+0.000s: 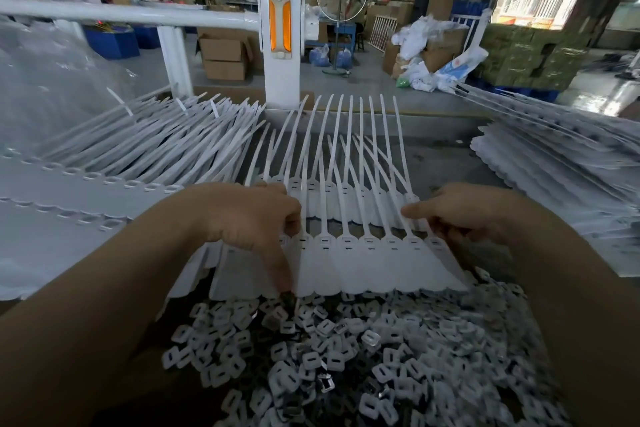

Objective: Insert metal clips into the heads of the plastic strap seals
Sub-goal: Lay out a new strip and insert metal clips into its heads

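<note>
A joined sheet of white plastic strap seals (374,264) lies in front of me, heads in a row and straps fanning away. My left hand (256,222) grips the sheet's left edge, thumb stretched down along it to the near rim. My right hand (460,212) holds the sheet's right edge, forefinger pointing left over the straps. A second sheet (346,191) lies underneath, farther back. A heap of small metal clips (346,350) fills the near foreground below the sheet. Whether either hand holds a clip I cannot tell.
A big stack of strap sheets (114,163) lies at the left and another stack (561,163) at the right. A white post with an orange reflector (280,28) and a white rail (121,14) stand behind the table. Boxes and bags clutter the floor beyond.
</note>
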The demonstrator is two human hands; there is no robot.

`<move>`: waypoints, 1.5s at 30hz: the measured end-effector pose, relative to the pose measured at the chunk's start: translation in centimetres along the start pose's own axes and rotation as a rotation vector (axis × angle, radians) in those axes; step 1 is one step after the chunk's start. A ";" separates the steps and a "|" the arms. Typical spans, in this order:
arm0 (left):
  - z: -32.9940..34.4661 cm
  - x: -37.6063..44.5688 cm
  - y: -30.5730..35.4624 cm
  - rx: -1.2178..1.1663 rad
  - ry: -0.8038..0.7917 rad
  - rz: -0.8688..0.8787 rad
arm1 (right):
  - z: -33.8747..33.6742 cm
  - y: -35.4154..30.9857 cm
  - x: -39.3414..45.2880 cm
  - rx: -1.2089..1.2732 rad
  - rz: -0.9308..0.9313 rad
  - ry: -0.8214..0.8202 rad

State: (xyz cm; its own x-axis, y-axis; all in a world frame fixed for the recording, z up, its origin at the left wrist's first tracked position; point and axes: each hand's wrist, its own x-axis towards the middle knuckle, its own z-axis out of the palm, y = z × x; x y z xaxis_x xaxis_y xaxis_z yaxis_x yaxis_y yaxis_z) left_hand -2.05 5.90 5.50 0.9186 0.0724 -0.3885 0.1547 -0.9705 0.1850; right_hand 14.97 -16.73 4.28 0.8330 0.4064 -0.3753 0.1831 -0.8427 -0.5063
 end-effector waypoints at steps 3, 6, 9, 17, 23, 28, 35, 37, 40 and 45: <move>-0.2 -0.1 -0.1 -0.004 0.029 0.006 | -0.6 0.3 -0.1 0.148 -0.001 -0.036; -0.2 0.0 -0.1 0.005 0.037 0.004 | -0.8 0.5 -0.4 0.243 -0.042 -0.108; 0.0 0.0 -0.2 0.016 0.040 0.011 | -0.5 0.6 -0.3 0.428 -0.096 -0.175; 0.1 -0.1 0.0 0.038 0.082 0.022 | -0.1 0.9 0.0 0.600 -0.162 -0.379; 0.2 -0.1 0.6 0.076 0.117 0.021 | 0.1 0.8 0.0 0.666 -0.201 -0.383; 0.3 -0.1 1.0 0.080 0.128 0.027 | 0.2 0.9 0.1 0.710 -0.186 -0.338; 0.3 -0.2 1.4 0.117 0.177 0.030 | -0.3 1.0 -0.2 0.713 -0.233 -0.333; 0.3 -0.3 1.5 0.101 0.206 0.041 | -0.6 1.1 -0.4 0.737 -0.262 -0.341; 0.0 -0.7 2.0 0.061 0.265 0.070 | -1.3 1.3 -0.7 0.779 -0.325 -0.282; -0.7 -1.0 2.8 0.041 0.322 0.077 | -1.8 1.4 -1.2 0.890 -0.423 -0.215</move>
State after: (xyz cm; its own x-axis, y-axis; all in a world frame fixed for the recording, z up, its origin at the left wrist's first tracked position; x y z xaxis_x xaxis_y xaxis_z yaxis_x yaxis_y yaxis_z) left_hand -2.31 3.30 6.99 0.9958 0.0617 -0.0683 0.0722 -0.9838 0.1640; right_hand 15.14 -19.08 5.44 0.6620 0.7402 -0.1181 -0.0874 -0.0803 -0.9929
